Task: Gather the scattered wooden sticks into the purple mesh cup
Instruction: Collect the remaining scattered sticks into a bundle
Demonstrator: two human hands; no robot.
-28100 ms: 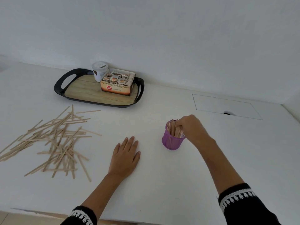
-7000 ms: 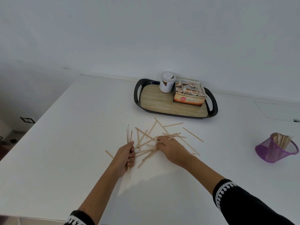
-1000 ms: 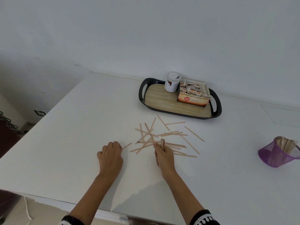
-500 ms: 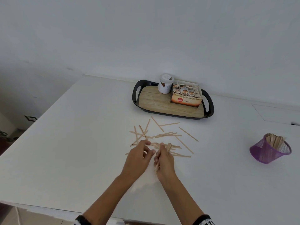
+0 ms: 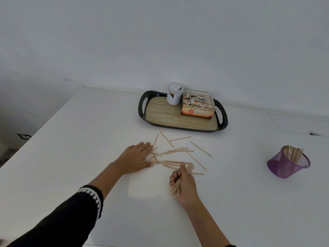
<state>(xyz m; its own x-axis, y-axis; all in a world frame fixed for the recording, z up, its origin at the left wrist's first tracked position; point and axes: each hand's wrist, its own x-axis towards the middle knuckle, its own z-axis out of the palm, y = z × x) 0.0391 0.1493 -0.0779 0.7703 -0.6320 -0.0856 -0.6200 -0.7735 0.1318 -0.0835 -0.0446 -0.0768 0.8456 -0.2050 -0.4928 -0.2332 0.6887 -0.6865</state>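
Several thin wooden sticks (image 5: 178, 150) lie scattered on the white table in front of the tray. My left hand (image 5: 135, 156) lies flat with straight fingers at the left edge of the pile, touching some sticks. My right hand (image 5: 183, 182) grips a bundle of sticks (image 5: 185, 173) just below the pile, its fingers curled round them. The purple mesh cup (image 5: 286, 164) stands far to the right, tilted in the wide view, with many sticks upright inside it.
A black tray (image 5: 142, 111) with a wood-look floor sits behind the pile, holding a white jar (image 5: 174, 94) and an orange tea box (image 5: 197, 108). The table's left edge drops off toward the floor. A rectangular hatch (image 5: 299, 124) is set in the tabletop at the right.
My left hand has moved away from the right hand, up and left, and flattened against the pile's left side. My right hand keeps its bundle and has shifted slightly right.
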